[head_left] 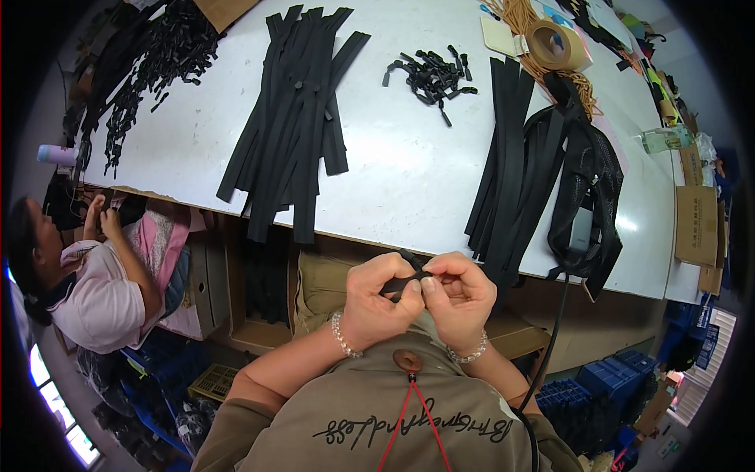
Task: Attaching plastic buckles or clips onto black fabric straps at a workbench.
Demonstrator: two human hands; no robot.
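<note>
In front of my chest, just off the table's near edge, my left hand [381,305] pinches a folded black strip [399,286], which looks like zipper tape. My right hand [460,297] meets it, thumb and forefinger closed on the same piece, the thumbs almost touching. A short dark end pokes up between the hands; finer detail there is hidden by the fingers. Farther off on the table lies a loose pile of small black zipper pulls [434,77]. Long flat black strips [295,134] are heaped to the left, and another bundle of strips [503,157] lies to the right.
The white table [393,185] spans the view ahead. At its right are a black mesh bag [586,197] with a device and cable, and a tape roll [550,44]. More black pulls [177,51] lie far left. A co-worker [106,291] sits at left; blue crates [613,377] stand lower right.
</note>
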